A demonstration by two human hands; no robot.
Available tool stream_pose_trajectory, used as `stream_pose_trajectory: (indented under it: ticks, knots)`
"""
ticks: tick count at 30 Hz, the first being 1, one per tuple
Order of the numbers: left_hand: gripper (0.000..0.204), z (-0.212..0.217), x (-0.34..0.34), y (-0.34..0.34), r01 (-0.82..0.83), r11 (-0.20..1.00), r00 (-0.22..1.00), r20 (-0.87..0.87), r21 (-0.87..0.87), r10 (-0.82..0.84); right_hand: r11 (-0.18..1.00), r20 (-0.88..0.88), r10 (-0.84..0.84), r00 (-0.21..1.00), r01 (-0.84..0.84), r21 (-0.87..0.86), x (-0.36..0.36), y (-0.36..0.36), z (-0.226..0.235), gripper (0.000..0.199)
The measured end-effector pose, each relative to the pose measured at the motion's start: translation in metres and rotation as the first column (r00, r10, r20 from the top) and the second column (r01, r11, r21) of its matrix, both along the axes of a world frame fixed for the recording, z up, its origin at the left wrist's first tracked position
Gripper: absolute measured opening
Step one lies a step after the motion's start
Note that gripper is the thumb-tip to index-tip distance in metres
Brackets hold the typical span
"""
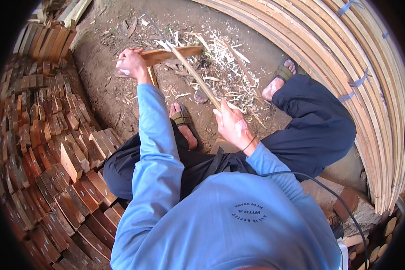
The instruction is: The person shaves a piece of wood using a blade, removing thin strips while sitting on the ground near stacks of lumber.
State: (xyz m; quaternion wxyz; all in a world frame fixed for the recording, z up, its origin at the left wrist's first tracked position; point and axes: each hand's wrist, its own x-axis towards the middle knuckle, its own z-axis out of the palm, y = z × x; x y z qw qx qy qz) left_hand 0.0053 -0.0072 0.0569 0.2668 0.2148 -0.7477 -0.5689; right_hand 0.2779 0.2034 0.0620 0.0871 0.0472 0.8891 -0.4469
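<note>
My left hand [133, 63] is closed around the left end of a flat brown piece of wood [177, 53], held out in front of me. My right hand [233, 123], lower and nearer my lap, grips a long pale wooden handle [194, 72]. From its far end a thin dark blade [152, 22] points up and to the left, so it looks like a long-handled knife. Handle and wood cross in the view, with a pale sliver at the crossing; whether the blade touches the wood I cannot tell. Another narrow wooden strip [153, 76] shows below my left hand.
Wood shavings [231, 67] litter the dirt ground between my sandalled feet. Stacked wooden blocks [45, 180] rise along my left. Long bundled wooden strips [346, 58] curve along the right side. A black cable [333, 193] runs from my right arm downward.
</note>
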Motion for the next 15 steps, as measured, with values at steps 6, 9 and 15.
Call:
stream_pose_trajectory:
  ticks: [6,9,15]
  knots:
    - [0.030,0.019,0.003,0.014,-0.064,0.998,0.997,0.040,-0.008,0.064,0.999,0.080,0.018,0.997,-0.020,0.027,0.008,0.008,-0.020,0.022]
    - [0.032,0.017,0.004,0.016,-0.070,0.993,0.995,0.059,-0.092,0.076,0.999,0.079,-0.025,0.997,0.028,-0.043,0.009,0.004,0.001,0.025]
    - [0.030,0.010,0.003,0.009,-0.066,0.985,0.992,0.099,-0.159,0.083,0.996,0.138,-0.073,0.988,0.066,0.054,-0.001,-0.005,-0.004,0.023]
